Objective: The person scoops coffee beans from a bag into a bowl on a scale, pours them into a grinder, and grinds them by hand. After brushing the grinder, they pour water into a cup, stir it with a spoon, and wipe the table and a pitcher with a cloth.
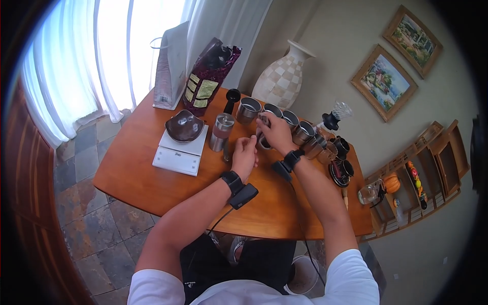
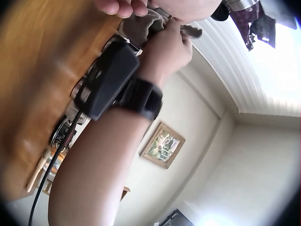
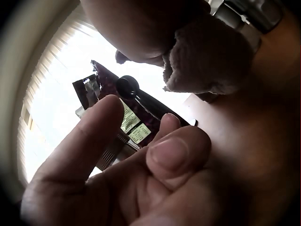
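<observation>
In the head view, my right hand (image 1: 277, 133) reaches over the row of metal cups. It grips a crumpled grey cloth (image 3: 207, 56), plain in the right wrist view and bunched beneath the fingers (image 2: 171, 35) in the left wrist view. My left hand (image 1: 245, 156) is just left of it, with nothing in its grasp; its thumb and fingers (image 3: 80, 141) stand apart in the right wrist view. Left of that hand stands a steel hand grinder (image 1: 222, 133) with a brown band. A metal cup (image 1: 249, 110) heads the row behind the hands.
A white scale (image 1: 178, 158) carries a dark bowl (image 1: 184, 125) at the left. Behind are a purple coffee bag (image 1: 206, 84), a black scoop (image 1: 232, 99) and a patterned vase (image 1: 279, 76). Glassware and dark cups (image 1: 341, 147) stand toward the table's (image 1: 132, 178) right edge.
</observation>
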A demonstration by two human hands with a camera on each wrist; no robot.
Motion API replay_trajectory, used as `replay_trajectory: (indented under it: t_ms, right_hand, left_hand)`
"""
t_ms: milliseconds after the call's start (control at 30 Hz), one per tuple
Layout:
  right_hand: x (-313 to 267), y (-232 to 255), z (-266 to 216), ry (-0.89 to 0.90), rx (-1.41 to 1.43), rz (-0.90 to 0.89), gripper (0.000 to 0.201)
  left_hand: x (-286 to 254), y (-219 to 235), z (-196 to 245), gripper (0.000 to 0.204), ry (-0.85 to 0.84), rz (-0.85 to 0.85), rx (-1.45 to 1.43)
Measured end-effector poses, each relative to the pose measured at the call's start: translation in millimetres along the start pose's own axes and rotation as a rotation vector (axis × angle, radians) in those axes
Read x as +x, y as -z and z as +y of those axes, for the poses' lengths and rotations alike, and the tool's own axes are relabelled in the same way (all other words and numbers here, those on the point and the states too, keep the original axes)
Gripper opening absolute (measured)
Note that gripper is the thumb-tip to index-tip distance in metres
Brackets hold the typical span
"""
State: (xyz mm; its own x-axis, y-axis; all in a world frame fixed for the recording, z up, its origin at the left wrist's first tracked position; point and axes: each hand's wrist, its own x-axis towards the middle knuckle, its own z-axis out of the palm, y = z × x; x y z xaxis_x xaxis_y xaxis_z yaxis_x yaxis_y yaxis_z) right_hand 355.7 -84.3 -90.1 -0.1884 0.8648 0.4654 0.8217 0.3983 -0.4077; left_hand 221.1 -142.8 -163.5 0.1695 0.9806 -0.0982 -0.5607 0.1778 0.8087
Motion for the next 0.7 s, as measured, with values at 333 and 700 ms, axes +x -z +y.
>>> replay_trajectory:
  t_ms: [333,700]
  right_hand:
    - [-131,45,11,-0.232,0.595,-0.007,0.044]
    - [-178,91,38,-0.105,0.027,0.04,0.037]
  left_hand:
    - [-1,-1,-33,0.041,-0.197,-0.515,0.369]
    - [-19,-12,-1,0.033,0.105,-0.538,0.437]
